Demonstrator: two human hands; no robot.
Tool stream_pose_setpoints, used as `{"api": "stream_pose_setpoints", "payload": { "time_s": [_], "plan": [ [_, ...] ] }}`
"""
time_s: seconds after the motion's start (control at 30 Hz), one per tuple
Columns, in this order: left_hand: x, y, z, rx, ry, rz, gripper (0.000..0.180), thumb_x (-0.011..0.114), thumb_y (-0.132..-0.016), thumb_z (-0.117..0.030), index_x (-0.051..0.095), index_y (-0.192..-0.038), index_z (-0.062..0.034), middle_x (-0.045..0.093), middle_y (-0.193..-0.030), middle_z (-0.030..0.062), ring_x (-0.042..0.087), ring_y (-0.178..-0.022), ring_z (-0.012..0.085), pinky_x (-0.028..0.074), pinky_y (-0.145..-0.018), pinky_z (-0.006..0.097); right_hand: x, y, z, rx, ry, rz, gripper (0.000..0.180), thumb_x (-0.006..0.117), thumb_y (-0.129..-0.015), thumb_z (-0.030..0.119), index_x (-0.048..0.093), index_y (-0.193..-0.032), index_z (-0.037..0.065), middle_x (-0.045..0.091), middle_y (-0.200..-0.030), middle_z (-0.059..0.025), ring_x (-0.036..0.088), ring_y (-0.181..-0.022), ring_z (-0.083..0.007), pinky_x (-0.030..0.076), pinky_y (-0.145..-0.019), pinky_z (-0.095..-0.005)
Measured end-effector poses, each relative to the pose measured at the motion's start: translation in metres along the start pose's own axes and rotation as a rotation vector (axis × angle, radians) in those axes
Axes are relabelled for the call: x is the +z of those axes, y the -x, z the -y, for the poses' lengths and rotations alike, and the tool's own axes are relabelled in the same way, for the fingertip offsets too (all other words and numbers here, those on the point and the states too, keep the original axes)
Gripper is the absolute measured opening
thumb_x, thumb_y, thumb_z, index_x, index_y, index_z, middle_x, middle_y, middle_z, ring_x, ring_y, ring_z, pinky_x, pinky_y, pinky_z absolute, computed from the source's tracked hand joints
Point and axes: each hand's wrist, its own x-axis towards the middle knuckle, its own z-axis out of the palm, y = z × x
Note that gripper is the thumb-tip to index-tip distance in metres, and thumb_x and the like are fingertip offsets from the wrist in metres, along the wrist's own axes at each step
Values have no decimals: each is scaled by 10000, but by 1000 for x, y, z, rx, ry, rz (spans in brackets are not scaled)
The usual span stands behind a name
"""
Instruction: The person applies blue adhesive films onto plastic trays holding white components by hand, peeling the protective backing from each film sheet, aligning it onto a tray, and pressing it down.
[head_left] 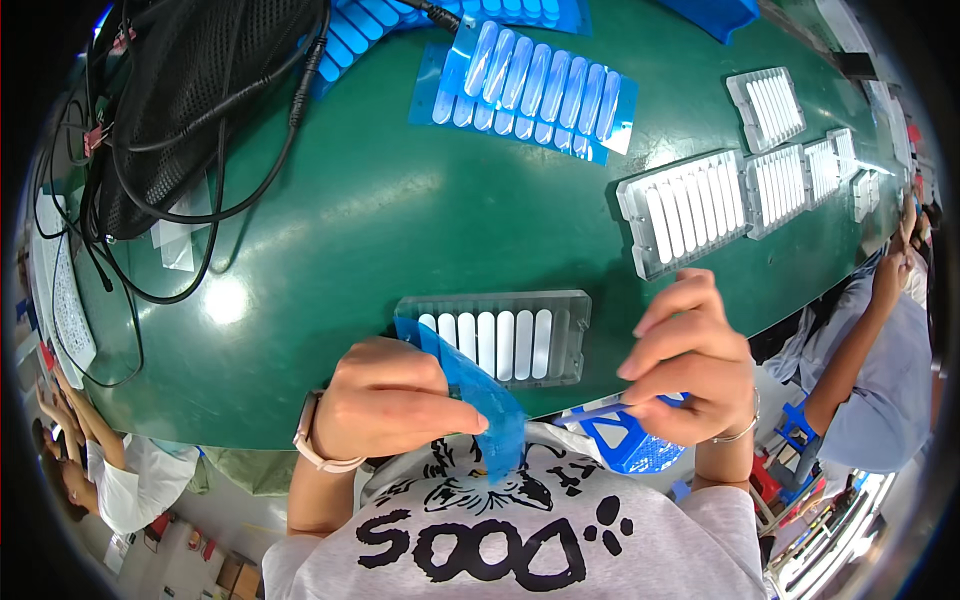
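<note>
My left hand [390, 400] is closed, pinching a sheet of translucent blue film [507, 430] that hangs down toward my shirt. The film's upper end passes over the left corner of a clear plastic tray [575, 310] at the table's near edge. Upright in that tray stand several white rounded strips [504, 345]; the slot at its right end shows none. My right hand [690, 365] is right of the tray, thumb and fingers curled round a slim blue-violet stick [595, 411] pointing left. What kind of tool it is I cannot make out.
Sheets of blue film with glossy oblong pieces [540, 85] lie at the far middle. More clear trays with white strips [695, 210] line the right side. A black mesh bag [170, 110] and black cables [285, 150] occupy the left. Other people [870, 350] sit at both sides.
</note>
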Motion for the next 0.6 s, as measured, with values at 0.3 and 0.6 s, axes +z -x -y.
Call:
{"api": "stream_pose_setpoints", "payload": {
  "time_s": [0.3,0.6],
  "plan": [
    [1,-1,-2,-16,1,19,135,772,-665,-77,742,-779,-141,452,-590,-30,419,-461,103,308,-420,267,-21,-46,-7,187,130,294,162,705,-649,115,571,-739,102,574,-1003,-58,494,-992,-285,353,-880,-376],
    [0,-2,-3,-16,-43,18,122,774,-647,-90,742,-755,-136,458,-582,-27,429,-460,104,316,-415,270,-8,-64,-7,222,233,337,122,738,-738,80,619,-766,84,558,-937,-22,491,-933,-223,351,-824,-343]
  ]
}}
